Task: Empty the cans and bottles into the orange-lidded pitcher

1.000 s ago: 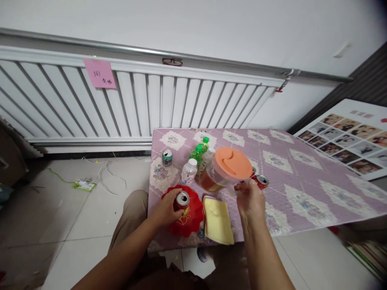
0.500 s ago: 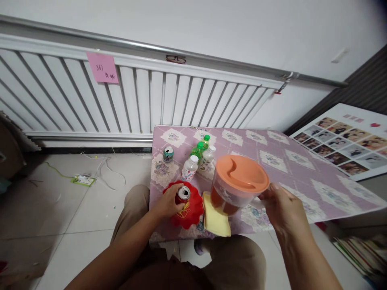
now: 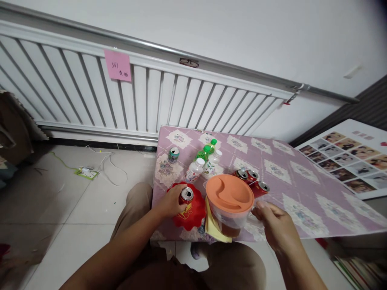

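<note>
My left hand [image 3: 173, 202] is closed round a dark red drink can [image 3: 186, 196], its tab hole open at the top. The can stands upright over a red scalloped plate [image 3: 197, 215]. My right hand [image 3: 273, 219] grips the handle of a clear pitcher [image 3: 229, 219] with an orange lid [image 3: 231, 192]. Brownish-orange liquid shows low in the pitcher. Under or just behind its base lies a folded yellow cloth [image 3: 212, 225]; whether the pitcher rests on it I cannot tell.
Beyond the plate stand a white-capped bottle [image 3: 194, 171], another white-capped bottle [image 3: 215, 161] and two green-capped bottles [image 3: 204, 153]. A green can [image 3: 173, 155] is at the left. Red cans [image 3: 251, 177] cluster behind the pitcher. A floral cloth covers the table [image 3: 317, 201], with a radiator [image 3: 139, 96] behind.
The pitcher has come down and toward me, from a tilted position to nearly upright, uncovering the red cans behind it. My left hand still holds its can over the plate. The view has shifted slightly.
</note>
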A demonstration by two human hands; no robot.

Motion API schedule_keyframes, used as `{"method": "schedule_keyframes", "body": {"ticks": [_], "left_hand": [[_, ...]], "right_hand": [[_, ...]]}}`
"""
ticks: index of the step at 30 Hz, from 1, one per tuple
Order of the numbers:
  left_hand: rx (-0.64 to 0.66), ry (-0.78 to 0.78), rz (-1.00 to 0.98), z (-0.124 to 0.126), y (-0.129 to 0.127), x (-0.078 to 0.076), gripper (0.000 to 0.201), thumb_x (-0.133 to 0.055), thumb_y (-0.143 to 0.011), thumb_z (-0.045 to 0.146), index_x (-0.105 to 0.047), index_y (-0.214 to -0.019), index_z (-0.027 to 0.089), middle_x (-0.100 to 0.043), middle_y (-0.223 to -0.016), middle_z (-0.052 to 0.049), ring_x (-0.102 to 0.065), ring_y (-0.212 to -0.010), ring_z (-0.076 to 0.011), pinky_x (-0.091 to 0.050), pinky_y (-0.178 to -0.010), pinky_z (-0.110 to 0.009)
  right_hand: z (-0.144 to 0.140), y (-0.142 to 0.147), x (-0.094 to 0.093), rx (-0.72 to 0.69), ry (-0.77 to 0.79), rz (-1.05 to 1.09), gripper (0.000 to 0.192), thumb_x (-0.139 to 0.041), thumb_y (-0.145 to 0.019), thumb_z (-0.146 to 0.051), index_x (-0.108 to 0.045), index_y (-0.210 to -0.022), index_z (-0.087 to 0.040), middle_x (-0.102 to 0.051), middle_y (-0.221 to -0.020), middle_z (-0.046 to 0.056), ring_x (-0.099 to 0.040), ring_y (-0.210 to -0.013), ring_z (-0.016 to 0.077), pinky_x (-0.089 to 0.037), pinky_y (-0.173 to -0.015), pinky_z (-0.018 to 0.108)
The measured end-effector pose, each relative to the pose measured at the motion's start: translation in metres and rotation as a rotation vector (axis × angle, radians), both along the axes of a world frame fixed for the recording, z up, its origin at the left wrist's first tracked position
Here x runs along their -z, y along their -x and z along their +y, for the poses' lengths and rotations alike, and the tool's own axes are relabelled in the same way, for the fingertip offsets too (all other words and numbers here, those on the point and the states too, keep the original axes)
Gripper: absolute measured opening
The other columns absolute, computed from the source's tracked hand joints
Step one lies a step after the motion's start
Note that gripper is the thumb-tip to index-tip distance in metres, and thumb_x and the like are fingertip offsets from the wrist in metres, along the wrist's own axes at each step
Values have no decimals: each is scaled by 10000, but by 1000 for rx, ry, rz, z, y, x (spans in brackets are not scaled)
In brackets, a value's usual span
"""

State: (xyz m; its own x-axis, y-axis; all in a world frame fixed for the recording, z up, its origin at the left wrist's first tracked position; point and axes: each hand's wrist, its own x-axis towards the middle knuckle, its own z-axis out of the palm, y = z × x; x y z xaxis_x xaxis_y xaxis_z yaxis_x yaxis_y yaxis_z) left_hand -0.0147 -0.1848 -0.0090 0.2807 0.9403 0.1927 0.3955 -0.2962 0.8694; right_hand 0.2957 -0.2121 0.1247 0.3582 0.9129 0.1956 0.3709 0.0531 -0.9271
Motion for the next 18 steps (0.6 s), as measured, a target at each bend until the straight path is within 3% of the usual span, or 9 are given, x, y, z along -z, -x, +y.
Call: {"method": "schedule_keyframes", "body": {"ticks": [5,12,18], "left_hand": [[8,-26,-51,1,4,7,774,-754,-662,97,-490,-1382,205,-579,-1414,-144,-538,-1335,-328,-389,-1184,-525],[10,-40,-57,1,5,8,761,-751,-679,106,-486,-1389,181,-573,-1413,-161,-537,-1336,-330,-394,-1183,-521],[15,-41,-54,0,6,9,751,-751,-693,121,-482,-1392,172,-568,-1421,-161,-535,-1340,-325,-399,-1182,-508]], "right_hand": [[-2,3,-7,-3,204,-10,348,-814,-568,-525,-744,-639,-191,-660,-587,22,-570,-572,178,-469,-546,287],[-1,8,-9,-61,245,-134,329,-769,-605,-525,-708,-570,-204,-618,-546,-1,-532,-556,165,-447,-530,273],[2,17,-21,-64,219,-177,324,-762,-583,-516,-698,-545,-200,-593,-530,-1,-520,-548,161,-449,-520,269]]}}
